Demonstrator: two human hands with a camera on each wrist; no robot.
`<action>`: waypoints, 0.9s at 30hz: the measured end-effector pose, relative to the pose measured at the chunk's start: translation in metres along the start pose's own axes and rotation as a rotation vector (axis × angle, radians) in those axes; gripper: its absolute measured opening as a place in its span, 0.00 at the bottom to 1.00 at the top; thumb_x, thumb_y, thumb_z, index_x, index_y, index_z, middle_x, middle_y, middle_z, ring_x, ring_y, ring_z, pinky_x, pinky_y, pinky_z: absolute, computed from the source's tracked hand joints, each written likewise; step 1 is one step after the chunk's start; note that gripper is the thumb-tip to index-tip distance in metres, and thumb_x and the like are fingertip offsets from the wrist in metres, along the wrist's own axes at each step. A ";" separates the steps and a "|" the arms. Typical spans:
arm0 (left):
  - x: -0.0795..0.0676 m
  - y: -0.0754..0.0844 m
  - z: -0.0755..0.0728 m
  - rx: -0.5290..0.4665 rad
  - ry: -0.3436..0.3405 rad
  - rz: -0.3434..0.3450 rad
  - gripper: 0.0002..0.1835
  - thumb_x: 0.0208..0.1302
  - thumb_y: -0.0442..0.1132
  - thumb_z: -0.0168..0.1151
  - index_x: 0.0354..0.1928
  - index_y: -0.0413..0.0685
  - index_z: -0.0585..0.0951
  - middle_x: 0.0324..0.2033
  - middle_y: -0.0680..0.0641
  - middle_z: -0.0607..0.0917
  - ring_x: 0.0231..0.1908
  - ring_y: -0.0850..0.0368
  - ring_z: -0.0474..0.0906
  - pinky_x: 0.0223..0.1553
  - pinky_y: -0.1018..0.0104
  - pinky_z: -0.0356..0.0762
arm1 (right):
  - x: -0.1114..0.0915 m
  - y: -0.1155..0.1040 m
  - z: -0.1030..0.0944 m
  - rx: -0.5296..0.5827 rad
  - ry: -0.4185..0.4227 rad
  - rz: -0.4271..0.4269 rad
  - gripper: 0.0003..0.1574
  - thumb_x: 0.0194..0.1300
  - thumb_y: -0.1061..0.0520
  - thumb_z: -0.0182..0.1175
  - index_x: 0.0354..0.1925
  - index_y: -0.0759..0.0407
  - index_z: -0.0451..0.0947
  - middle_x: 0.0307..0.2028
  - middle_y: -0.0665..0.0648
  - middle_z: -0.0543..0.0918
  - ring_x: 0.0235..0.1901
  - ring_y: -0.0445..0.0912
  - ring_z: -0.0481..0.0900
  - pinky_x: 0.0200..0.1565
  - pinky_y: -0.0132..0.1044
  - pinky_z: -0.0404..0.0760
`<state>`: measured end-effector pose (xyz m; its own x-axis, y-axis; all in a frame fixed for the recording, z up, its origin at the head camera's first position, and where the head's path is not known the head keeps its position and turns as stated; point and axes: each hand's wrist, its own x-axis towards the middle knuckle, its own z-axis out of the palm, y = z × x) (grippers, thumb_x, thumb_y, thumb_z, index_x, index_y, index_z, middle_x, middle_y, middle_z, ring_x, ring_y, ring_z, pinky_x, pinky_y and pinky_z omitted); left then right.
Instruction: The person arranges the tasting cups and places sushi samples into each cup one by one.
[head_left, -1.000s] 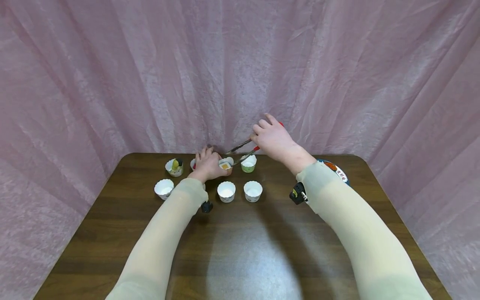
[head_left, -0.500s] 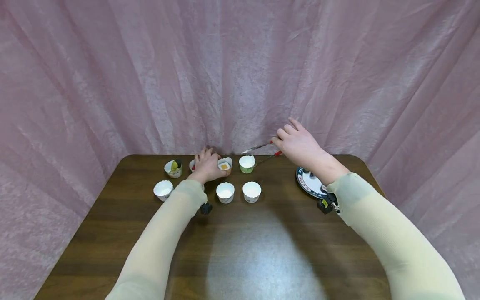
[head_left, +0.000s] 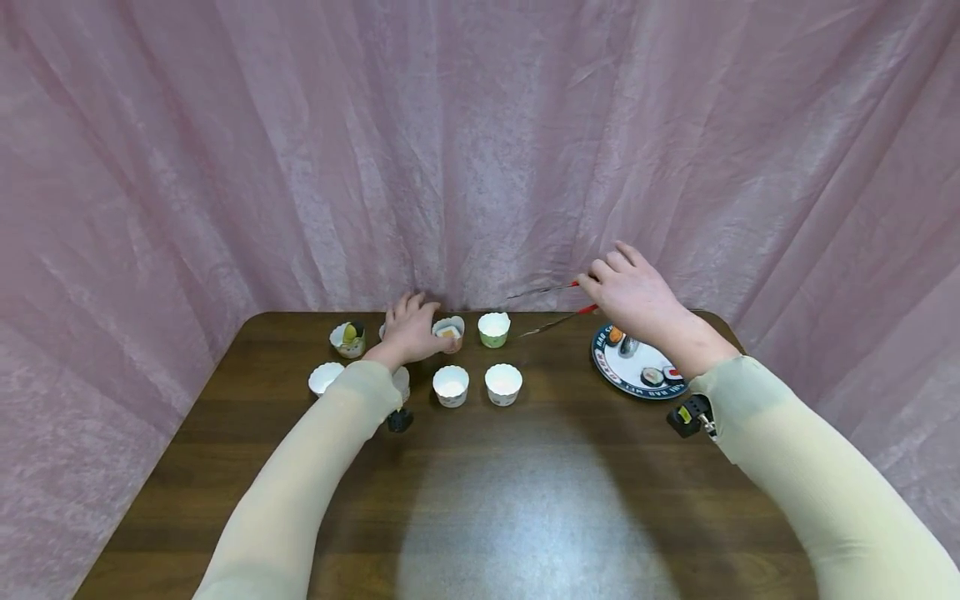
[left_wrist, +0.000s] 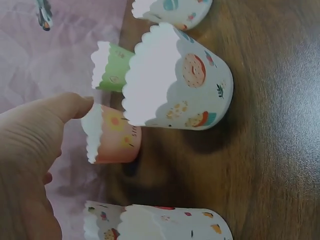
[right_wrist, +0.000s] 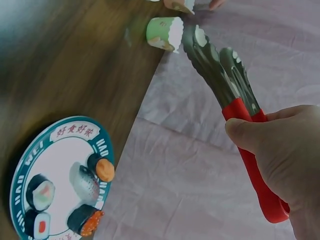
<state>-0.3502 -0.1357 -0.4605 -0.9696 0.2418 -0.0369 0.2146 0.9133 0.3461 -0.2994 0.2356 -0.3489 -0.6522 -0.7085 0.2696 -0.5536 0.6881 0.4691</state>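
My right hand (head_left: 637, 292) grips metal tongs (right_wrist: 257, 180) with red handles. The tongs' arms stand apart in the head view, pointing left, with nothing between them. They hang above the table, right of a green paper cup (head_left: 494, 340). At the back, my left hand (head_left: 408, 332) is beside a pink paper cup (left_wrist: 120, 137) that has a pale piece with a yellow top (head_left: 447, 332) inside. In the left wrist view its thumb is extended near that cup's rim; whether it touches, I cannot tell. Another cup behind this hand is mostly hidden.
Two white paper cups (head_left: 451, 387) (head_left: 503, 386) stand in front. A cup with yellow-green and dark contents (head_left: 347, 340) and a white cup (head_left: 324, 377) are at left; another (head_left: 402, 383) is partly behind the wrist. A round plate (right_wrist: 55, 165) with several sushi pieces (right_wrist: 85, 220) lies right.
My right hand has moved right with the tongs, away from the pink cup and past the green one, uncovering the plate. The left hand has shifted slightly left, away from the pink cup.
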 end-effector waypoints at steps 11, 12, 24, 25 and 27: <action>-0.019 0.023 -0.024 -0.146 0.059 0.115 0.45 0.67 0.63 0.62 0.78 0.48 0.62 0.80 0.39 0.49 0.78 0.38 0.33 0.74 0.36 0.28 | -0.015 0.009 0.000 0.029 -0.022 0.021 0.36 0.56 0.56 0.78 0.62 0.60 0.79 0.45 0.60 0.83 0.50 0.61 0.75 0.73 0.59 0.55; -0.021 0.024 -0.026 -0.135 0.063 0.125 0.45 0.67 0.64 0.61 0.78 0.49 0.62 0.80 0.40 0.49 0.78 0.38 0.33 0.74 0.36 0.29 | -0.017 0.009 -0.001 0.030 -0.028 0.023 0.38 0.56 0.57 0.78 0.63 0.60 0.78 0.45 0.60 0.83 0.50 0.61 0.75 0.73 0.59 0.55; -0.039 0.007 -0.038 -0.115 0.105 0.169 0.43 0.67 0.60 0.63 0.78 0.49 0.63 0.80 0.40 0.50 0.79 0.38 0.34 0.73 0.35 0.28 | -0.037 0.022 -0.003 0.001 -0.035 0.059 0.35 0.53 0.58 0.79 0.59 0.64 0.80 0.47 0.61 0.83 0.50 0.61 0.75 0.72 0.60 0.55; -0.041 0.005 -0.039 -0.111 0.102 0.169 0.43 0.67 0.60 0.63 0.78 0.49 0.63 0.80 0.40 0.50 0.79 0.39 0.33 0.73 0.35 0.27 | -0.040 0.023 -0.003 0.004 -0.029 0.060 0.34 0.53 0.60 0.78 0.58 0.64 0.80 0.47 0.61 0.83 0.50 0.61 0.75 0.72 0.60 0.55; -0.046 0.002 -0.041 -0.097 0.104 0.175 0.44 0.66 0.61 0.63 0.78 0.50 0.63 0.80 0.40 0.50 0.79 0.39 0.33 0.73 0.35 0.27 | -0.045 0.026 -0.003 0.017 -0.023 0.063 0.34 0.53 0.62 0.77 0.58 0.63 0.80 0.48 0.61 0.84 0.50 0.61 0.75 0.72 0.61 0.55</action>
<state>-0.3100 -0.1579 -0.4200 -0.9264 0.3545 0.1270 0.3736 0.8234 0.4271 -0.2826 0.2851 -0.3458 -0.6975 -0.6602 0.2787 -0.5198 0.7339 0.4373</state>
